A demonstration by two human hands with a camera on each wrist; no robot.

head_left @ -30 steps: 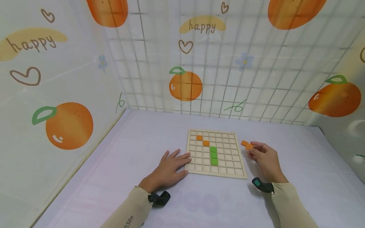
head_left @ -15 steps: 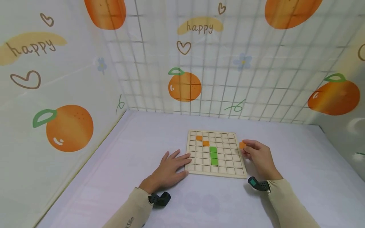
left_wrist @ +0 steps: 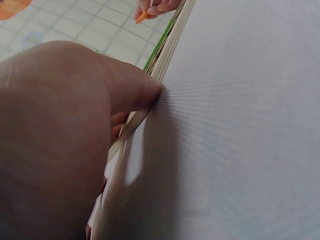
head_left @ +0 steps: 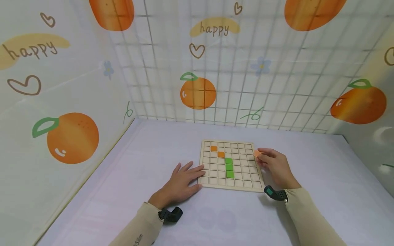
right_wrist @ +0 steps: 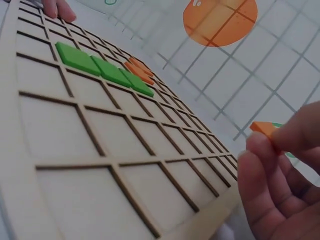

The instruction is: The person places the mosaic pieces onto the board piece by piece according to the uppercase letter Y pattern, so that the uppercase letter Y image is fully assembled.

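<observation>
A square wooden grid board (head_left: 246,169) lies on the table. Three green tiles (head_left: 229,167) fill a column of cells near its middle. Two orange tiles, an upper one (head_left: 213,148) and a lower one (head_left: 221,154), sit diagonally toward its far left. My left hand (head_left: 178,184) rests at the board's left edge, fingers spread over the rim; in the left wrist view the thumb (left_wrist: 132,87) touches the board's side. Just off the right edge, my right hand (head_left: 275,168) pinches an orange tile (right_wrist: 262,128) between thumb and fingers, raised above the board. Fingers partly hide this tile.
A pale cloth-like surface covers the table (head_left: 154,143). Behind it stands a printed curtain (head_left: 166,78) with oranges and a wire grid showing through. A dark band is on each wrist, one left (head_left: 170,214) and one right (head_left: 275,194).
My right hand has moved left and slightly away from me, to the board's right edge. Two orange pieces showed in its fingers earlier; one shows now. The left hand keeps its place.
</observation>
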